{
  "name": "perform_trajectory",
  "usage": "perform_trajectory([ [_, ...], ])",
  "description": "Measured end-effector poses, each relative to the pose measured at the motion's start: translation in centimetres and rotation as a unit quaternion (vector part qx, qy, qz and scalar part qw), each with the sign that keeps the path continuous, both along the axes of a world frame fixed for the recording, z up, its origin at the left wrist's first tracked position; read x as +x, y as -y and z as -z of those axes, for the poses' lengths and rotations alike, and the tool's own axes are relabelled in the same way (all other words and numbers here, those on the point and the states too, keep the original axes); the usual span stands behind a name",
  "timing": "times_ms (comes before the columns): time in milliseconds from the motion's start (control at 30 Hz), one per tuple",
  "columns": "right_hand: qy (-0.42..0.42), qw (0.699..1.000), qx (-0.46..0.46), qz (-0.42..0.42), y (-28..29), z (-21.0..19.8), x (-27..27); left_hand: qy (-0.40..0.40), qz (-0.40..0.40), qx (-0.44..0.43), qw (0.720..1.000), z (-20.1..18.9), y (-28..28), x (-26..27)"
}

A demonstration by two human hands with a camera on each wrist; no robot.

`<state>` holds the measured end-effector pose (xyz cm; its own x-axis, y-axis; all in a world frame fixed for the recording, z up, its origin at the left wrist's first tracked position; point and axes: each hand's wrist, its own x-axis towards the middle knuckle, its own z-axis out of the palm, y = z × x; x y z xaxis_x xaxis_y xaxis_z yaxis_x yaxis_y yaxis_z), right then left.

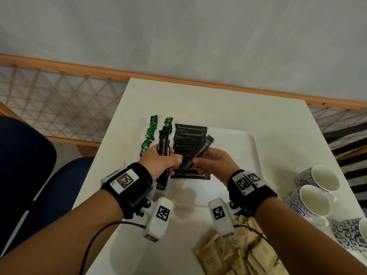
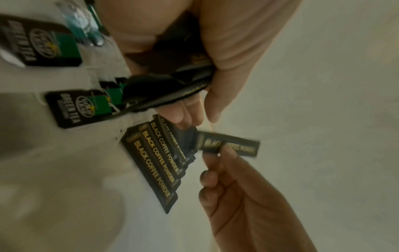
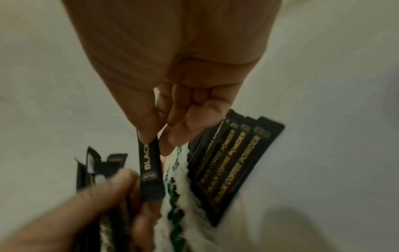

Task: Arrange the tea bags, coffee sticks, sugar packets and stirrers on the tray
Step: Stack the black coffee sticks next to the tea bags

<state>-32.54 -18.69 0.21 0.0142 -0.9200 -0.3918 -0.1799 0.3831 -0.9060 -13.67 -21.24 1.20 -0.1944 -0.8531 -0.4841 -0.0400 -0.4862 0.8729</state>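
Two hands meet over a white table (image 1: 198, 100) in the head view, where a white tray (image 1: 248, 147) lies with its far-right corner bare. Largest on the tray is a row of black coffee sticks (image 1: 190, 135) lying overlapped, and just left of it run two columns of green tea bags (image 1: 150, 133). Only the head view shows the pile of tan sugar packets (image 1: 228, 253) on the table near the person, and three patterned mugs (image 1: 315, 181) standing at the right, well apart from the tray. The left hand (image 1: 160, 161) has its fingers curled round a bundle of black sticks (image 1: 163, 147) held above the tea bags. The right hand (image 1: 216, 163) pinches a single coffee stick (image 1: 200, 151) by one end between thumb and fingers, tilted above the row. The left wrist view alone makes the lettering plain: "BLACK COFFEE POWDER" in gold on the row (image 2: 159, 163) and "GREEN TEA" on the tea bag tags (image 2: 71, 107). The right wrist view shows the pinch close up, thumb and forefinger (image 3: 149, 119) clamped on the single stick (image 3: 150, 170), which hangs beside the left hand's fingertips (image 3: 121, 180).
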Motion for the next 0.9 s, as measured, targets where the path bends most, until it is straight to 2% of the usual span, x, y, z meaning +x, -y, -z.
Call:
perform_trajectory([
  [67, 0.082, 0.996, 0.013, 0.023, 0.0, -0.4, 0.2, 0.005, 0.008, 0.011, 1.0, 0.3, -0.3, 0.0],
  [133, 0.114, 0.993, 0.023, 0.022, -0.1, -0.6, 0.4, 0.012, 0.012, 0.015, 1.0, 0.4, -0.6, -0.1],
  [200, 0.105, 0.994, 0.02, 0.025, -0.2, -0.6, 0.5, 0.021, 0.017, 0.006, 1.0, 0.5, -0.6, -0.1],
  [333, 0.096, 0.989, -0.044, 0.103, 0.0, -0.7, -0.5, 0.053, 0.041, -0.01, 0.998, 0.3, -0.2, 0.2],
  [433, 0.026, 0.997, -0.065, 0.039, 0.1, -0.9, -1.6, 0.074, 0.046, -0.022, 0.996, 0.4, -0.1, 0.5],
  [500, -0.081, 0.994, -0.057, -0.048, 0.0, -0.7, -2.0, 0.082, 0.051, -0.028, 0.995, 0.5, 0.0, 0.6],
  [567, -0.188, 0.975, -0.048, -0.109, -0.2, -0.4, -2.3, 0.087, 0.056, -0.028, 0.994, 0.7, 0.1, 0.7],
  [633, -0.208, 0.97, -0.03, -0.122, -0.5, -0.1, -2.3, 0.09, 0.061, -0.028, 0.994, 0.8, 0.0, 0.6],
  [733, -0.19, 0.972, -0.008, -0.139, -0.9, 0.0, -1.8, 0.091, 0.062, -0.026, 0.994, 1.0, 0.0, 0.5],
  [800, -0.193, 0.973, -0.019, -0.122, -0.7, 0.2, -1.6, 0.079, 0.045, -0.024, 0.996, 1.0, 0.1, 0.6],
  [900, -0.273, 0.954, -0.035, -0.121, -0.2, 0.5, -2.0, 0.058, 0.005, -0.014, 0.998, 0.6, 0.6, 1.0],
])
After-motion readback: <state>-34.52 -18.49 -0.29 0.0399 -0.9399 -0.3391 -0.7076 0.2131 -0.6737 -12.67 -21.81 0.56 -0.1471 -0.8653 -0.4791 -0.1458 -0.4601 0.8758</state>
